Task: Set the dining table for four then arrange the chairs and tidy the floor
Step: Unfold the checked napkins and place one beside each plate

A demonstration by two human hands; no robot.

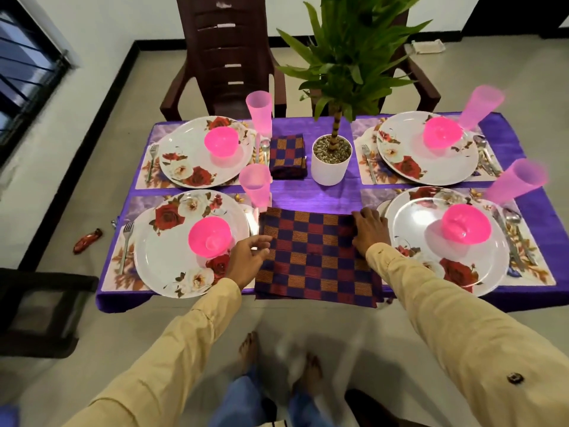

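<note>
The purple and orange checked cloth napkin [314,257] lies flat at 6 o'clock on the purple-covered table [314,195], its longer side running from 9 to 3. The left hand [246,257] pinches its 9 o'clock edge. The right hand [369,231] rests on its 2 o'clock corner with bent fingers; I cannot tell if it grasps.

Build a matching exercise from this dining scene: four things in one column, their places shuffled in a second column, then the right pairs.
Things
1. white plant pot
2. red object
3. spread checked cloth
4. folded checked cloth

Places
A. on the floor, left of the table
B. at the table's near edge, between two plates
C. at the table's centre
D. just left of the pot

Pairs: 1-C, 2-A, 3-B, 4-D
</note>
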